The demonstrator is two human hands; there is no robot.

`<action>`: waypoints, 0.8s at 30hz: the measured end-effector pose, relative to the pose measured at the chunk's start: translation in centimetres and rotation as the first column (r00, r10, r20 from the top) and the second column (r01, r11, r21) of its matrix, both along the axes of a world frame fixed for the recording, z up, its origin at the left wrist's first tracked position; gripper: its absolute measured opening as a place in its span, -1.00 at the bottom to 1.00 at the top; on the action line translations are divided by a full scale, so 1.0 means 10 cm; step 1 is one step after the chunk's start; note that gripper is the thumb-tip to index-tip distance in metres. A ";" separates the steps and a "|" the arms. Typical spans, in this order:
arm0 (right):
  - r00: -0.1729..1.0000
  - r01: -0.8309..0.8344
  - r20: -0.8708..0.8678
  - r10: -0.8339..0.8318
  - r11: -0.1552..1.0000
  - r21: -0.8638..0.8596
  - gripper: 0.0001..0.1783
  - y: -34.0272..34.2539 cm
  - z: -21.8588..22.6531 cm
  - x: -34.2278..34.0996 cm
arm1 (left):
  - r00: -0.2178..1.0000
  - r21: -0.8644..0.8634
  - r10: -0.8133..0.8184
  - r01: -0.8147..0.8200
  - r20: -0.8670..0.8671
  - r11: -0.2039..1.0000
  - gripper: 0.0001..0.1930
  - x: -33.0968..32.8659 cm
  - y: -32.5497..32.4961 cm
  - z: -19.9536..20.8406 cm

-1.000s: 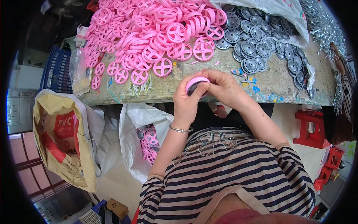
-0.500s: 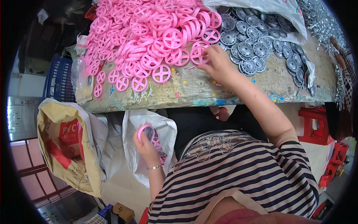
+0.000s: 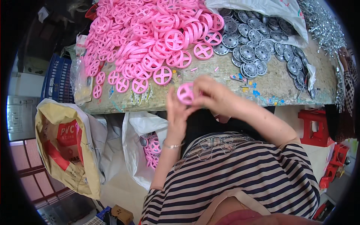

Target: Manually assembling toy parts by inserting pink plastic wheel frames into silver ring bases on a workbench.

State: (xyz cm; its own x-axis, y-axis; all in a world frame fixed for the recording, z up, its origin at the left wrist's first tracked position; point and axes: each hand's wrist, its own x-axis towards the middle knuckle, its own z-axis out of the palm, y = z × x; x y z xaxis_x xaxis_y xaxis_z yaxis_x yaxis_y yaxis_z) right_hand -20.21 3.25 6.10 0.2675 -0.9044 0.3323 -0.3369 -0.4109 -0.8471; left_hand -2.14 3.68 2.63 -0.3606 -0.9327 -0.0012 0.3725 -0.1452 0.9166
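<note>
A pink four-spoked plastic wheel [image 3: 185, 93] is held between my two hands over the table's front edge. My right hand [image 3: 213, 95] grips it from the right, thumb and fingers bent round the rim. On its left side, the fingers of my left hand [image 3: 177, 108] close against the wheel, slightly blurred. Beyond them lies a large heap of pink wheels [image 3: 141, 30]. Grey round discs [image 3: 246, 53] are piled to its right. Below my left forearm, a white sack [image 3: 134, 150] holds pink wheels [image 3: 152, 150], some with a grey disc.
The worn wooden table [image 3: 165, 93] bears small coloured scraps and two short pink bits. A brown paper sack [image 3: 93, 165] gapes at the left, by a blue crate [image 3: 59, 78]. Silver tinsel [image 3: 322, 24] hangs at the far right, above a red stool [image 3: 315, 127].
My right hand has come back from the heap toward me with a pink wheel. My left hand has risen from the white sack to meet it; the wheel it held there is gone from it.
</note>
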 end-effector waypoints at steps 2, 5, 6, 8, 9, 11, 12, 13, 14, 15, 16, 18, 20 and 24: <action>0.999 -0.030 -0.019 0.032 0.995 0.095 -0.83 0.05 -0.01 -0.02 | 0.986 0.160 -0.050 0.076 -0.162 0.984 -0.53 -0.23 -0.10 -0.04; 0.982 0.160 0.044 -0.181 0.942 0.296 -0.88 -0.03 -0.04 -0.26 | 0.997 0.173 -0.036 0.046 -0.061 0.984 -0.59 -0.32 -0.23 -0.09; 0.963 0.263 -0.104 -0.248 0.950 0.166 -0.86 -0.16 -0.10 -0.42 | 0.998 0.180 -0.050 0.057 -0.043 0.982 -0.61 -0.30 -0.26 -0.08; 0.856 0.392 -0.308 -0.415 0.910 -0.136 -0.83 -0.44 -0.26 -0.76 | 0.997 0.188 -0.070 0.074 -0.025 0.979 -0.61 -0.29 -0.27 -0.08; 0.725 0.409 -0.468 -0.506 0.862 -0.299 -0.71 -0.54 -0.32 -0.91 | 0.997 0.215 -0.063 0.071 -0.046 0.974 -0.61 -0.29 -0.29 -0.10; 0.617 0.402 -0.544 -0.569 0.822 -0.403 -0.64 -0.68 -0.42 -1.03 | 0.997 0.241 -0.047 0.062 -0.068 0.969 -0.60 -0.32 -0.30 -0.14; 0.493 0.382 -0.600 -0.630 0.777 -0.501 -0.57 -0.73 -0.47 -1.06 | 0.990 0.252 -0.062 0.093 -0.128 0.963 -0.59 -0.33 -0.29 -0.17; 0.456 0.369 -0.640 -0.618 0.786 -0.496 -0.56 -0.77 -0.52 -1.09 | 0.979 0.262 -0.078 0.126 -0.188 0.957 -0.57 -0.34 -0.28 -0.18; 0.465 0.364 -0.640 -0.611 0.791 -0.491 -0.56 -0.80 -0.51 -1.07 | 0.981 0.266 -0.069 0.117 -0.184 0.957 -0.57 -0.32 -0.28 -0.18; 0.406 0.315 -0.716 -0.567 0.823 -0.473 -0.61 -0.83 -0.49 -1.07 | 0.980 0.265 -0.092 0.137 -0.175 0.955 -0.56 -0.31 -0.29 -0.16; 0.340 0.269 -0.784 -0.520 0.852 -0.449 -0.65 -0.85 -0.47 -1.07 | 0.979 0.264 -0.118 0.159 -0.166 0.951 -0.54 -0.30 -0.30 -0.16; 0.301 0.227 -0.791 -0.533 0.846 -0.483 -0.71 -0.90 -0.40 -1.11 | 0.980 0.266 -0.122 0.161 -0.158 0.950 -0.53 -0.29 -0.31 -0.19; 0.379 0.248 -0.746 -0.548 0.837 -0.488 -0.77 -0.93 -0.35 -1.18 | 0.980 0.269 -0.129 0.167 -0.152 0.949 -0.53 -0.29 -0.32 -0.21; 0.718 0.307 -0.534 -0.447 0.891 -0.333 -0.80 -0.55 -0.03 -0.82 | 0.969 0.313 -0.106 0.174 -0.222 0.934 -0.53 -0.23 -0.31 -0.19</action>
